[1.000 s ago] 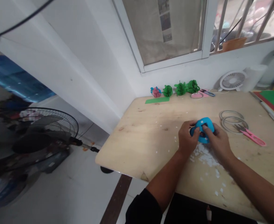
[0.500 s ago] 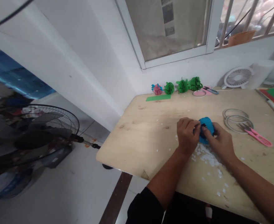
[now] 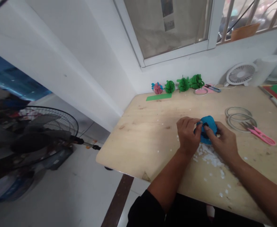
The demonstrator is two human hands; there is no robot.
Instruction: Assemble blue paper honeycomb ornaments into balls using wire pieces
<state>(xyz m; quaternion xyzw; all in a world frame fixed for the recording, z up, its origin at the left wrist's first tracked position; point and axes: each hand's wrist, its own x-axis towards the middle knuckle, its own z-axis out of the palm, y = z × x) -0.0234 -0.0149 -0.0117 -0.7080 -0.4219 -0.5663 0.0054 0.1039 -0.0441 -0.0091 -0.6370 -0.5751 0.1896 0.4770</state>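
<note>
Centre-right: left hand (image 3: pixel 187 135) & right hand (image 3: pixel 223 142) both clamped on blue paper piece (image 3: pixel 207 128); fingers hide approx. half, shape unclear.

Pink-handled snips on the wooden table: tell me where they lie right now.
In the head view, the pink-handled snips lie at the wooden table's right side, blades over the nearer grey tape ring, right of the right hand.

— Where did the single head view look from?
— From above the pale wooden table's (image 3: pixel 152 138) near edge, facing forward and down, angled left toward the white-framed window (image 3: pixel 169 31).
— How near?
— Arm's length; both forearms reached in from below.
</note>
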